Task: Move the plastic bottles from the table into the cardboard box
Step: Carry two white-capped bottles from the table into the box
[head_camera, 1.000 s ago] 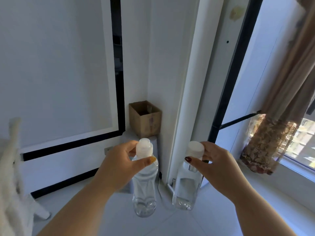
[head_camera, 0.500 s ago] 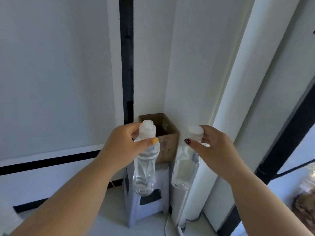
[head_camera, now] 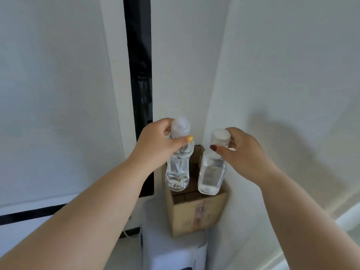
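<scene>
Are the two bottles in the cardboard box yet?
Not yet. Left hand and right hand hold the ribbed bottle and square bottle by their necks, upright, over the open cardboard box.

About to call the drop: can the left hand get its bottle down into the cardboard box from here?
Probably yes. The left hand holds the ribbed bottle by its neck over the cardboard box, whose top is open. The square bottle hangs beside it, apart.
</scene>
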Available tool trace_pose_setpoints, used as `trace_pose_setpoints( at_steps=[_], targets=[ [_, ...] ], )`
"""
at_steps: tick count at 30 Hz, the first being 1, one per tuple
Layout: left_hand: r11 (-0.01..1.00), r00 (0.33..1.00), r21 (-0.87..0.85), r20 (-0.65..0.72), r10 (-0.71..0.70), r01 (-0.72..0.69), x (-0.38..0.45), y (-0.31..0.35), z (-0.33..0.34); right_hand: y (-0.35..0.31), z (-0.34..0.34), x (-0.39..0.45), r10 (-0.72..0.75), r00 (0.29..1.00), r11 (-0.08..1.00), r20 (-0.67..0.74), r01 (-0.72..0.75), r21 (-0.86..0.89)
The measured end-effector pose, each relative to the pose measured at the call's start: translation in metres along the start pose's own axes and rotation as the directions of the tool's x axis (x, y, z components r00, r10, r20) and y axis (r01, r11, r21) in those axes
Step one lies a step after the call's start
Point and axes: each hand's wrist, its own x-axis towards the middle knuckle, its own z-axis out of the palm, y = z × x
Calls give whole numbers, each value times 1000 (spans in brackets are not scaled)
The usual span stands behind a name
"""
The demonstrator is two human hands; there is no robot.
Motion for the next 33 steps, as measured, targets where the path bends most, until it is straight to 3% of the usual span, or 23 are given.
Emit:
trace_pose_setpoints(
  at_steps=[8, 16, 19, 23, 33],
  targets=[
    [981, 975, 65, 116, -187, 181, 111, -118, 66, 107, 78, 125, 170, 948, 976, 270, -125, -178],
    [873, 876, 334, 208, -436, 356, 161, -231, 139, 203, 162, 181, 353, 863, 928, 362, -275, -251],
    [841, 859, 434, 240, -453, 322, 176, -262, 161, 233, 189, 195, 374, 847, 916, 378, -272, -296],
    [768, 891, 610, 214, -400, 199, 181, -290, 177, 252, 212, 205, 422, 820, 877, 386, -263, -402],
    [592, 906, 805, 214, -364, 48, 178, -323, 184, 271, 238, 215, 479, 760, 832, 440, -233, -503]
  ],
)
